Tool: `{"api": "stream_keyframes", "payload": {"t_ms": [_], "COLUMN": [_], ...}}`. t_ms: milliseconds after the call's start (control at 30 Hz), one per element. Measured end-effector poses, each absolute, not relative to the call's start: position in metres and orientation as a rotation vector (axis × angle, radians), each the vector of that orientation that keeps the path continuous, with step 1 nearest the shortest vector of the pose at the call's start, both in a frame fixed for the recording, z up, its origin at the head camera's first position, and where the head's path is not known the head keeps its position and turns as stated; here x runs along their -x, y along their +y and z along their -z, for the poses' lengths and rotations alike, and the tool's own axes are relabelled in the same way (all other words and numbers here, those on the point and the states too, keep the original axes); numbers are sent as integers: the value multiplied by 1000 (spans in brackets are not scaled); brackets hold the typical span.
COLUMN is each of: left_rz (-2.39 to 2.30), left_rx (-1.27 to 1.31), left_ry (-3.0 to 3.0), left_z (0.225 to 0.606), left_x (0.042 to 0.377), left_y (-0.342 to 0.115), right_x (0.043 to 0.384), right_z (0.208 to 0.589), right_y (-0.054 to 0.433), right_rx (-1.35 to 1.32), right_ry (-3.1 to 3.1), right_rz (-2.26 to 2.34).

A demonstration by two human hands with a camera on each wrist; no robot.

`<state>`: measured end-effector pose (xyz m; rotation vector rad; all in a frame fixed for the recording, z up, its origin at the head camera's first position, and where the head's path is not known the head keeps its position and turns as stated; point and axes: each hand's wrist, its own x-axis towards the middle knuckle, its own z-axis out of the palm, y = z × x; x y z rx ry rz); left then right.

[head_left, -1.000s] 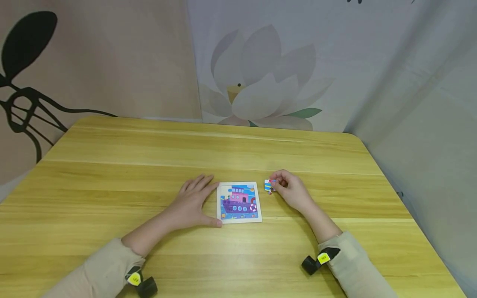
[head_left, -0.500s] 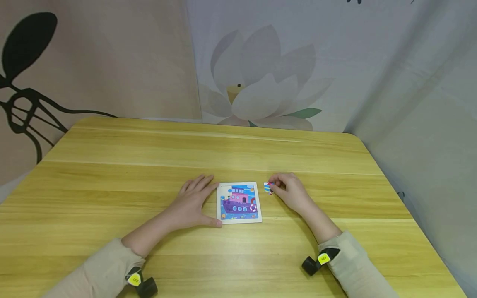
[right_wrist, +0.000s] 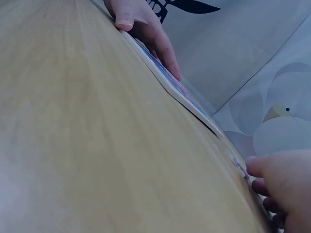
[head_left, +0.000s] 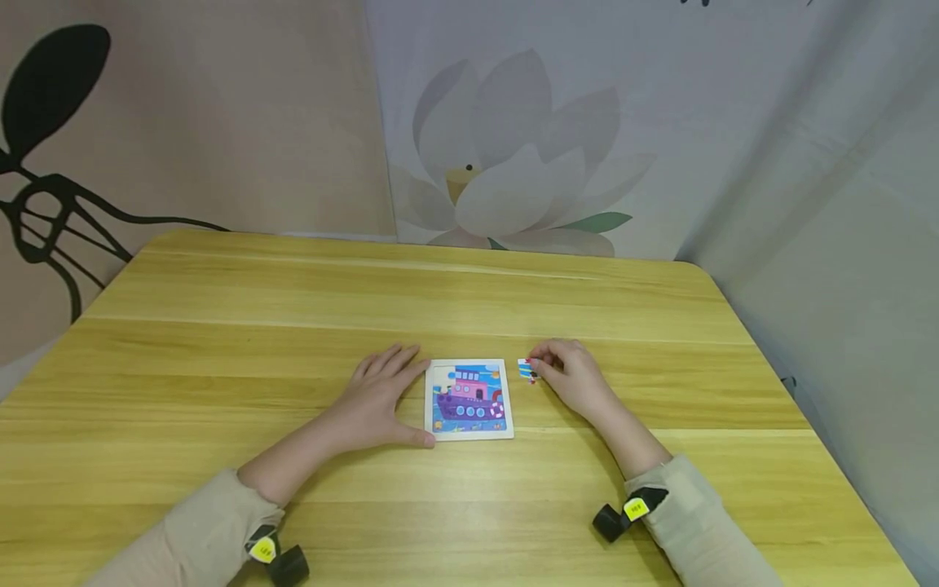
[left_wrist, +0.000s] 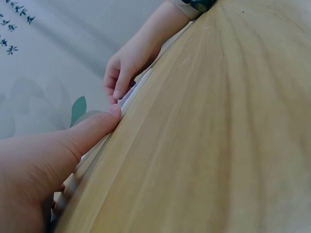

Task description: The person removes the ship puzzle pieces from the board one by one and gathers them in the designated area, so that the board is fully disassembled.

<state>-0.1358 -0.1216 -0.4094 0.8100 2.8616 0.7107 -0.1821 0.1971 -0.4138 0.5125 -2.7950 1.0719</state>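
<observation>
A white-framed jigsaw puzzle with a purple and pink boat lies flat near the middle of the table. Its upper left corner shows a pale patch with no picture. My left hand has its fingers spread, with thumb and index finger touching the frame's left corners. To the right of the frame, my right hand pinches a small puzzle piece in blue, white and red between thumb and fingertips. Part of that piece is hidden by the fingers. In the right wrist view the piece appears low at the table surface.
The wooden table runs out on all sides of the puzzle. Behind it hangs a pale cloth backdrop with a printed flower. Each sleeve bears a black wrist camera, one on the left and one on the right.
My right hand has shifted slightly toward me with the puzzle piece, which is now a little lower and further left. The left hand and the framed puzzle stay in place.
</observation>
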Motion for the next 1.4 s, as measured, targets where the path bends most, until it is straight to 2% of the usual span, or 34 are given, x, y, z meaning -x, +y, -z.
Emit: {"api": "stream_keyframes", "payload": {"t_ms": [500, 1400], "left_rz": [-717, -721], "left_rx": [-814, -812], "left_ry": [2859, 2862], "left_z": [408, 407], "left_x": [135, 135], "left_y": [-121, -121], "right_x": [176, 169], "right_z": [401, 396], "right_y": [188, 130], "right_rx": [-463, -855], "right_ry": [-2711, -2834], "right_rz": [-1180, -1147]}}
